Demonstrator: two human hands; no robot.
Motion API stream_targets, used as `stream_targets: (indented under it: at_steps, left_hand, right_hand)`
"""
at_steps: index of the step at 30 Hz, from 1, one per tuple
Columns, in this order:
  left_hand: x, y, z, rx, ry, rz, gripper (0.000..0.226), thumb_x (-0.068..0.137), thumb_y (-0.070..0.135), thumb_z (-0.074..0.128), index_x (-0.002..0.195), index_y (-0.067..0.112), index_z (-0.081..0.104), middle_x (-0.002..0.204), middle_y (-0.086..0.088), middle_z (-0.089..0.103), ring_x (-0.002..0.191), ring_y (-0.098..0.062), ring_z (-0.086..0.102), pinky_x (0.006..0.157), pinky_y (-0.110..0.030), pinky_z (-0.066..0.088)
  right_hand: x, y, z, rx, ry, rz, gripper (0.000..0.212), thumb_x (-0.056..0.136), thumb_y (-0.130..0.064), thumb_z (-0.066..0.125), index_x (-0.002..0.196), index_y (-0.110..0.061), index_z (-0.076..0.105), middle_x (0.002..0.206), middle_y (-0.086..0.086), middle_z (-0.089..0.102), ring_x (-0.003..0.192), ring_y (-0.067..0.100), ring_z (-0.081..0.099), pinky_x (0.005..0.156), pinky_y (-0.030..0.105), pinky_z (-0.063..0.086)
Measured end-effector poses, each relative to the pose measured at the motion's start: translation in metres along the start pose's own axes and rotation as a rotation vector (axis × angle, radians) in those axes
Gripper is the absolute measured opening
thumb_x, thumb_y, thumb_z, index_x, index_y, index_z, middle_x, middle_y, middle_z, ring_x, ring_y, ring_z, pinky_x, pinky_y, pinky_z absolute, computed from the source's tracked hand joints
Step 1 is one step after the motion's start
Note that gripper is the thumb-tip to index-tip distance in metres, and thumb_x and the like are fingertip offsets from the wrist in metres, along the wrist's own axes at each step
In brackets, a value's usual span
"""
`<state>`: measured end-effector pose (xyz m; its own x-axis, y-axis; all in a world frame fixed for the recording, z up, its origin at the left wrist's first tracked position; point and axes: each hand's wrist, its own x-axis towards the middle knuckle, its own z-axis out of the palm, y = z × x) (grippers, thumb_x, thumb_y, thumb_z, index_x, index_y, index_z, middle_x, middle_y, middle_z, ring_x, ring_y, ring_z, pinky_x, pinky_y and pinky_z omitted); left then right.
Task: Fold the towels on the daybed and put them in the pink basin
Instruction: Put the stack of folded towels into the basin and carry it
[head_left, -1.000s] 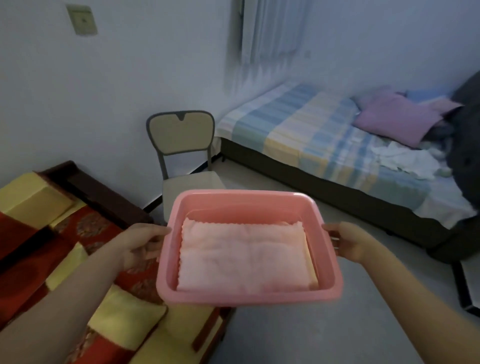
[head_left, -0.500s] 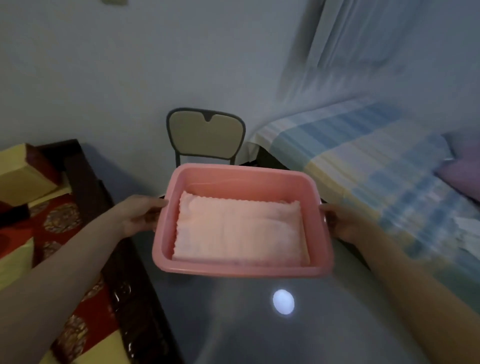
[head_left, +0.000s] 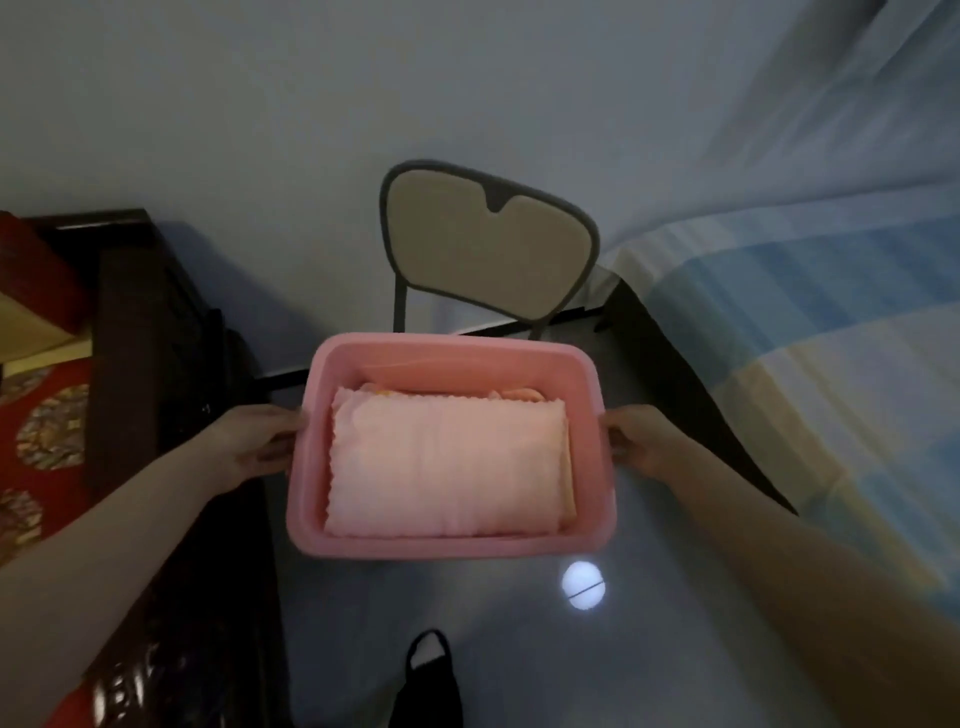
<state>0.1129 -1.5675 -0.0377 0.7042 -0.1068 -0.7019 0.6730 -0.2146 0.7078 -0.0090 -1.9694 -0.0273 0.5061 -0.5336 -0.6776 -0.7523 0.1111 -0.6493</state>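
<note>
Pink basin (head_left: 452, 541) held level above the floor. Inside: folded pink towel (head_left: 447, 467) on top, covering most of the bottom; edges of more folded cloth showing under it at the basin's far and right sides. Left hand (head_left: 254, 444) gripping the basin's left rim, fingers curled at the lip. Right hand (head_left: 640, 441) gripping the right rim likewise. Both forearms stretched forward. Left of basin: daybed (head_left: 47, 426), red patterned cover. Beyond basin: chair (head_left: 488, 249), backrest toward wall. Right of basin: striped bed (head_left: 810, 364).
</note>
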Motion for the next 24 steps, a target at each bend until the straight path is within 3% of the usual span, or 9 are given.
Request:
stream_targets:
  at_steps: [4,7,11,16,24]
  left_hand:
    - [0.065,-0.007,0.005,-0.033,0.053,-0.074,0.015,0.085,0.011,0.066,0.099,0.008,0.062,0.094,-0.011,0.063,0.081,-0.021,0.059,0.089,-0.043,0.049]
    - [0.106,-0.008,0.009,-0.047,0.093,-0.101,0.015,0.087,0.010,0.064,0.101,0.008,0.059,0.090,-0.010,0.062,0.077,-0.019,0.058,0.072,-0.034,0.052]
    - [0.154,-0.008,0.009,-0.079,0.164,-0.156,0.007,0.087,0.008,0.063,0.084,0.010,0.057,0.080,-0.008,0.059,0.069,-0.017,0.056,0.043,-0.021,0.054]
    - [0.196,-0.021,0.008,-0.110,0.218,-0.204,0.008,0.087,0.009,0.064,0.084,0.012,0.057,0.083,-0.007,0.060,0.070,-0.016,0.056,0.059,-0.030,0.047]
    - [0.227,-0.025,0.013,-0.138,0.240,-0.190,0.007,0.087,0.011,0.065,0.090,0.011,0.058,0.080,-0.006,0.060,0.069,-0.015,0.055,0.061,-0.029,0.046]
  right_hand:
    - [0.070,-0.016,0.034,-0.024,-0.031,0.075,0.009,0.086,0.002,0.058,0.089,-0.005,0.063,0.097,0.017,0.061,0.092,0.028,0.059,0.078,0.045,0.054]
    - [0.118,-0.028,0.059,-0.047,-0.043,0.094,0.009,0.085,0.001,0.057,0.084,-0.007,0.060,0.090,0.014,0.058,0.076,0.022,0.057,0.061,0.034,0.048]
    - [0.169,-0.041,0.092,-0.078,-0.066,0.131,0.007,0.087,-0.001,0.057,0.086,-0.007,0.058,0.084,0.011,0.057,0.072,0.019,0.054,0.073,0.038,0.047]
    - [0.207,-0.044,0.116,-0.094,-0.077,0.150,0.006,0.087,-0.002,0.058,0.085,-0.008,0.058,0.086,0.009,0.057,0.074,0.019,0.055,0.068,0.036,0.047]
    - [0.235,-0.041,0.126,-0.097,-0.077,0.137,0.005,0.087,-0.006,0.058,0.087,-0.010,0.060,0.094,0.009,0.060,0.087,0.023,0.059,0.078,0.040,0.049]
